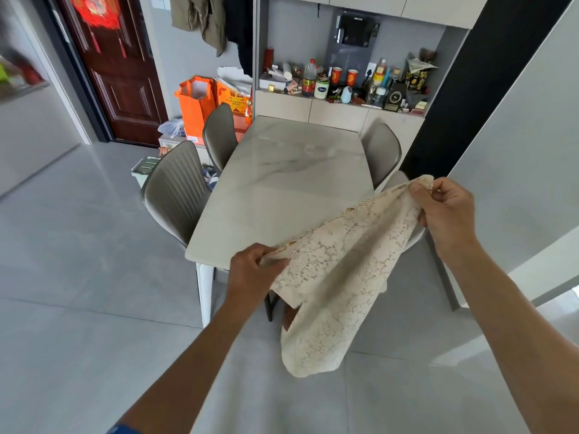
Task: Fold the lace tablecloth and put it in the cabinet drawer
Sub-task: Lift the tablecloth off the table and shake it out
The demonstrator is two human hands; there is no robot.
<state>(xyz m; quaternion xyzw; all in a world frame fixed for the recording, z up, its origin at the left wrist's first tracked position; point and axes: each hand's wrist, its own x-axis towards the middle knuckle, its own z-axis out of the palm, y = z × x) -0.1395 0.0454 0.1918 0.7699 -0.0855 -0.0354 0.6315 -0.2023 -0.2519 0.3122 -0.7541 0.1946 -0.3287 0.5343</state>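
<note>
The cream lace tablecloth (341, 270) hangs in the air, stretched between both my hands over the near right corner of the marble table (282, 183). My left hand (250, 270) pinches its lower left edge. Higher up, my right hand (445, 211) grips the upper right edge. The cloth's loose end droops toward the floor below the table edge. A light cabinet (329, 112) with closed fronts stands behind the table; no open drawer shows.
Grey chairs stand at the table's left side (175, 189) and right side (380, 151). The cabinet shelf holds several bottles and cups (341, 83). Orange bags (200, 104) sit by a dark red door (119, 67). The floor is grey tile.
</note>
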